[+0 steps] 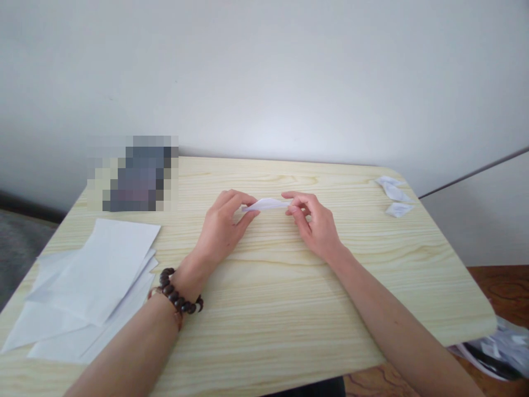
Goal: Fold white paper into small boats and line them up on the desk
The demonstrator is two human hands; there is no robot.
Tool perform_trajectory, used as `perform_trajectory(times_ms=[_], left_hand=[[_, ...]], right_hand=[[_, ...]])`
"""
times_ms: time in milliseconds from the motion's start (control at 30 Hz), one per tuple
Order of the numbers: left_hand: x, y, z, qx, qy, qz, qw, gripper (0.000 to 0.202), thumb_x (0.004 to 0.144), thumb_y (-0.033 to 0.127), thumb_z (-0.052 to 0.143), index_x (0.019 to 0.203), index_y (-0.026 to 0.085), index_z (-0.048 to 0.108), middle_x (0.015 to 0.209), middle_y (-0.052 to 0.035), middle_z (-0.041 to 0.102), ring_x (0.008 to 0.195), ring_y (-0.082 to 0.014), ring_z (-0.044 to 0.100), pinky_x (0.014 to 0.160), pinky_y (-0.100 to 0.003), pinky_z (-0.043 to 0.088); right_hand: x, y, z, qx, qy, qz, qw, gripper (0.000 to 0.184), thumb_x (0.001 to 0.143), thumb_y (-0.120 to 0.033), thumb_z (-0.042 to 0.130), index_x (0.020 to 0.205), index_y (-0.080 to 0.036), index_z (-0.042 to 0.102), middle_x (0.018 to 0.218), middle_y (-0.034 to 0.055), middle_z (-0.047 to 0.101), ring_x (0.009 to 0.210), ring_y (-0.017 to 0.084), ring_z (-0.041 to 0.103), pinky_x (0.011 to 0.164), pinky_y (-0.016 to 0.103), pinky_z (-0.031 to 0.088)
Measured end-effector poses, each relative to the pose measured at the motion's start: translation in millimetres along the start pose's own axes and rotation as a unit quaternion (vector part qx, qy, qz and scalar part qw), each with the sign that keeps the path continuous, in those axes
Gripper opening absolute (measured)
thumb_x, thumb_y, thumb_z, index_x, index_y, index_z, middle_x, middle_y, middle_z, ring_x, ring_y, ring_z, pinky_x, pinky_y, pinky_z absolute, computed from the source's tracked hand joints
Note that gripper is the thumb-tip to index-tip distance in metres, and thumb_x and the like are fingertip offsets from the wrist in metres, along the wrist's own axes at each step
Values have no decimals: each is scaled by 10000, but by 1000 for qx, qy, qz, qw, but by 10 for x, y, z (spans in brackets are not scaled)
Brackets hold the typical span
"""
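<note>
A narrow piece of folded white paper [269, 203] is stretched between my two hands, just above the middle of the table. My left hand [226, 220] pinches its left end between thumb and fingers. At the other end, my right hand [314, 223] grips the tip between thumb and fingertips. The paper rises to a low peak in the middle and tapers towards both ends. Its tips are partly hidden behind my fingers.
Loose white paper sheets [99, 270] overlap at the table's left. Behind them lies a blurred dark object [138, 179]. Several small folded paper pieces [399, 209] sit near the right edge of the wood-grain table [264, 331]. A wall [264, 82] stands behind; a bag-like bundle [500, 347] is low right.
</note>
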State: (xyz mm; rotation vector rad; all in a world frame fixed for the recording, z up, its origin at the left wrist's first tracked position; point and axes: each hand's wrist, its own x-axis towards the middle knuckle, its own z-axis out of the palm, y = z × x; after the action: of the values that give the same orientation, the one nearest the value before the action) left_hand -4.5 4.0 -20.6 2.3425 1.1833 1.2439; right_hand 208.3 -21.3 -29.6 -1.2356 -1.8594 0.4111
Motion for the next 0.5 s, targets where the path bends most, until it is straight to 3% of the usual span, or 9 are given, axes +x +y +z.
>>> perform_trajectory(times_ms=[133,200,300,500], left_hand=[[-2,-8,1,-23,-23,37,999,87,867,154,601,881,200,673,904,-37,646,884,-174,598,804,-326,502],[-5,-10,4,-33,-25,51,998,90,870,170,607,886,203,689,927,-47,641,880,-171,589,787,-323,500],[-9,-13,9,-32,-29,55,998,91,870,196,619,882,218,706,957,-46,629,884,-169,571,750,-308,492],[-16,-4,8,-45,-24,27,998,114,852,185,644,902,237,732,879,-29,546,810,-150,533,678,-273,459]], right_hand=[[32,-12,-11,-24,14,-103,994,160,906,-232,539,1065,-221,530,1237,118,596,1146,216,575,934,396,496],[37,-27,-19,-37,4,-136,990,207,896,-208,559,1103,-221,551,1238,121,585,1187,223,543,989,426,463],[29,-50,-25,-63,2,-164,984,164,893,-206,579,1045,-250,622,1142,87,614,1089,211,580,928,407,490],[25,-45,-13,-92,67,-166,979,167,858,-259,656,1024,-249,650,917,53,652,898,193,601,806,367,508]])
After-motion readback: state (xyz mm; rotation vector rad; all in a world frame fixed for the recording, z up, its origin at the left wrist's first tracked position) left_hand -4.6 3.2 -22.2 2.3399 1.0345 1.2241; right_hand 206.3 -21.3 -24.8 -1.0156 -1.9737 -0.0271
